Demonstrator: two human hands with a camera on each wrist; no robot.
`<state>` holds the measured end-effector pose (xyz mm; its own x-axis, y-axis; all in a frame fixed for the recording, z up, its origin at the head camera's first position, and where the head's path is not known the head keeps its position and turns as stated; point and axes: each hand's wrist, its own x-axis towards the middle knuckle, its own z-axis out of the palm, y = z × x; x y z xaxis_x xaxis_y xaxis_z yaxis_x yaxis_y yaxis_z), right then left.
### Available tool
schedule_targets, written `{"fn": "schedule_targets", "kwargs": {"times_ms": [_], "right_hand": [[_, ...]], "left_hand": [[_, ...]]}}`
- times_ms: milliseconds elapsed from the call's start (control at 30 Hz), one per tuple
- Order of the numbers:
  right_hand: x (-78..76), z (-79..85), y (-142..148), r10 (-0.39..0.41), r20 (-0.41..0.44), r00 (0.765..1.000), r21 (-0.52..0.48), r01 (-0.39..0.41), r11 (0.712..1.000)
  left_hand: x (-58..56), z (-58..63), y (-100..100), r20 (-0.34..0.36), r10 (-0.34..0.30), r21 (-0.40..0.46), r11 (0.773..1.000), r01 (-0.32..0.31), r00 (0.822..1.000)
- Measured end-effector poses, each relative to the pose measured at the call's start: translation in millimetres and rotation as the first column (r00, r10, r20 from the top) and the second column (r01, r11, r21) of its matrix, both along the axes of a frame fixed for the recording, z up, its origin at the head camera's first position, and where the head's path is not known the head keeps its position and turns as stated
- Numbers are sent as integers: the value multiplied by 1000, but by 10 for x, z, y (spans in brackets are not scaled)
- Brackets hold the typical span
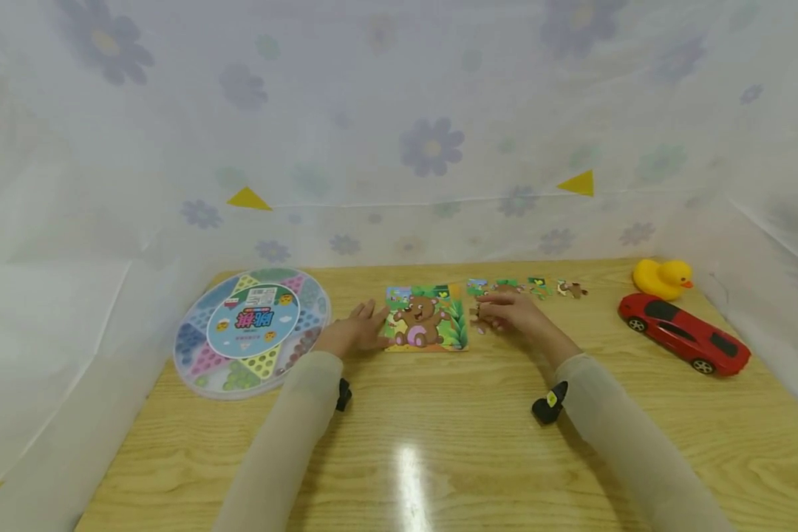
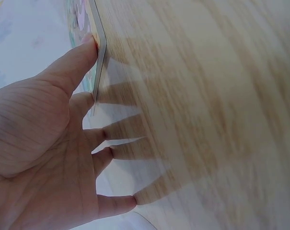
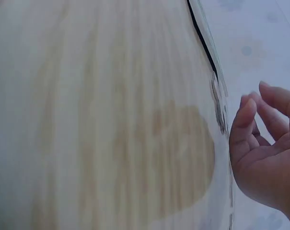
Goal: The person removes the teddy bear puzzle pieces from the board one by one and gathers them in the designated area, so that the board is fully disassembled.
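A bear jigsaw puzzle (image 1: 428,318) lies flat near the middle of the table, its picture of a brown bear facing up. At its left edge rests my left hand (image 1: 357,329), fingers spread and thumb touching the board's rim in the left wrist view. My right hand (image 1: 515,314) hovers to the right of the board with fingers loosely bent, and the right wrist view shows nothing held between them. Loose puzzle pieces (image 1: 476,287) lie beyond and beside that hand, some partly hidden by it. Farther right is another puzzle piece (image 1: 572,289).
A round Chinese checkers set (image 1: 196,314) in a clear case lies left of the left hand. At the right are a yellow rubber duck (image 1: 658,279) and a red toy car (image 1: 685,334). White flowered sheeting (image 1: 346,148) walls the wooden table (image 1: 465,436).
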<state>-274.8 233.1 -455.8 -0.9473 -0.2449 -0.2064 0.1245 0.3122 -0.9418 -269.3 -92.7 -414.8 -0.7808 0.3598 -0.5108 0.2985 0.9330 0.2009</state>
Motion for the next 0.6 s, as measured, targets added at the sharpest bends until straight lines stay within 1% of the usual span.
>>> {"fn": "schedule_targets", "kwargs": {"times_ms": [33,100,167,233,367,467,600], "right_hand": [[-1,-7,-21,37,-16,999,-36,-38,999],[-10,-15,-80,82,-31,996,-91,-84,992],[-22,-27,-156,109,-20,994,-137,-111,984],[-35,-32,-238,115,-4,993,-147,-114,983],[-66,-46,-392,129,22,991,-103,-127,987],[-86,-60,-481,136,26,990,-26,-135,990],[-93,-43,-564,120,56,991,29,-122,992]], "left_hand": [[1,-3,1,3,4,0,1000,-4,1000],[1,-7,4,5,8,0,1000,-8,1000],[0,-12,5,8,14,-3,1000,-14,1000],[-1,-19,5,10,19,-5,1000,-19,1000],[1,-16,5,8,21,-8,1000,-21,1000],[-1,-14,2,3,16,-12,1000,-16,1000],[-9,-17,1,2,15,-14,1000,-15,1000]]}}
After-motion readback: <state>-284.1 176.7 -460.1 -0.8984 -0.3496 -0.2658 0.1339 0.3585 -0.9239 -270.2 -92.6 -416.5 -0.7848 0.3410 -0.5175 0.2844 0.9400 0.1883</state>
